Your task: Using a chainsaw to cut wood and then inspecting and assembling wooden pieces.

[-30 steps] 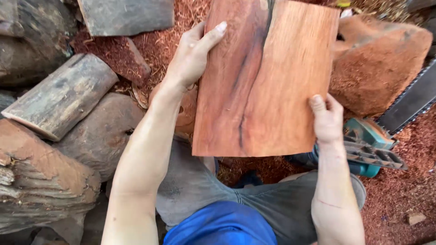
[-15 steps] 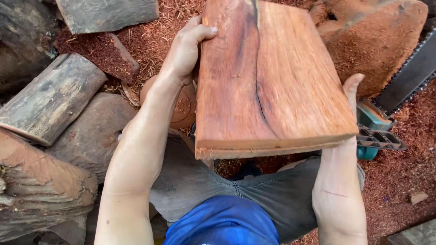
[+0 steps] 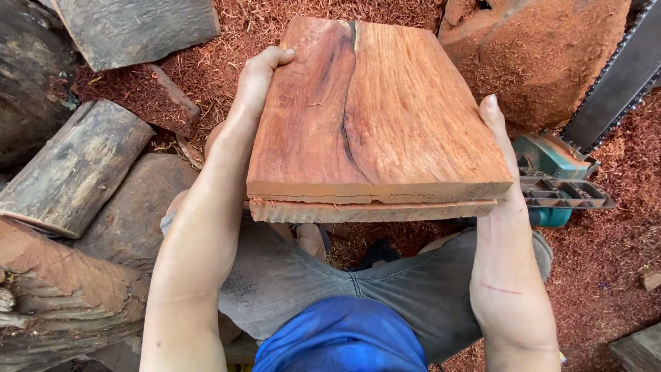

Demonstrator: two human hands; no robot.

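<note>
— What did you have in your hands?

— You held a reddish wooden slab, flat and nearly level above your knees. A dark crack ran along its middle. Your left hand gripped its far left edge, fingers curled over the top. Your right hand pressed flat against the right edge, fingers straight and thumb along the side.

— Was it one piece?

— A second thinner board showed just beneath the near edge, touching the slab; how your fingers held it underneath, I could not tell.

— And around you?

— A teal chainsaw lay to your right on red sawdust, its bar pointing away. Grey logs were stacked to your left, and a large stump stood behind the slab. No labels or packages showed.
</note>
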